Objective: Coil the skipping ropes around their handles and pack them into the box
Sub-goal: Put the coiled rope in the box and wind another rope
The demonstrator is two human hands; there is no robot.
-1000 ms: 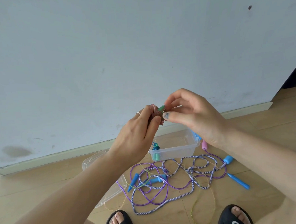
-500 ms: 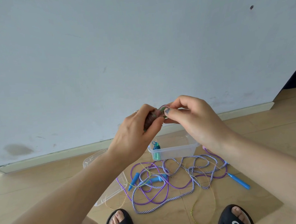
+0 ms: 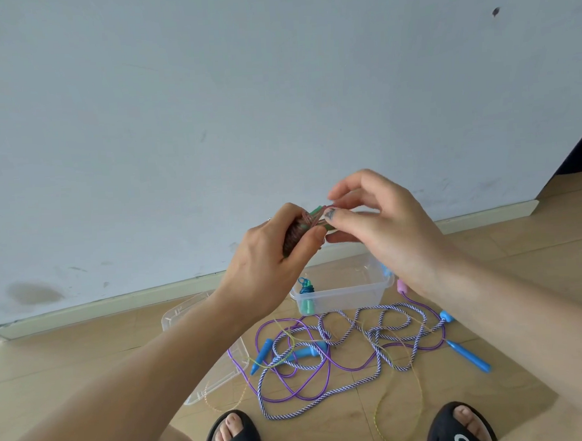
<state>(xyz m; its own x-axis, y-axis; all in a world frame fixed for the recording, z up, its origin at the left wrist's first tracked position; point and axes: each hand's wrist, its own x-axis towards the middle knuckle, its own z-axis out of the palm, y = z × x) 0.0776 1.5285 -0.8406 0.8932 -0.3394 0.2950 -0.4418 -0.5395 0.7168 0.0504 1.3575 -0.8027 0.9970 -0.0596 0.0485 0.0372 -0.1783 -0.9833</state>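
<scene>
My left hand (image 3: 271, 255) grips a coiled skipping rope bundle (image 3: 295, 235), pinkish cord wound round green handles, held up in front of the wall. Thumb and fingers of my right hand (image 3: 377, 222) pinch the loose pink end of the cord at the bundle's green tip. Below on the floor stands the clear plastic box (image 3: 344, 296) with a blue and green coiled rope (image 3: 306, 293) inside. In front of it lies a tangle of ropes (image 3: 340, 349): a purple one, a purple-white braided one and a thin yellow one, with blue handles (image 3: 467, 354) and a pink handle (image 3: 402, 286).
The box's clear lid (image 3: 194, 326) lies on the wooden floor to the left, partly under my left forearm. My two feet in black sandals (image 3: 233, 435) stand at the bottom edge. The grey wall and its skirting board run close behind the box.
Both hands stayed raised with the bundle. My right hand's fingers lifted and spread while still pinching the cord end, turning it round the green tip.
</scene>
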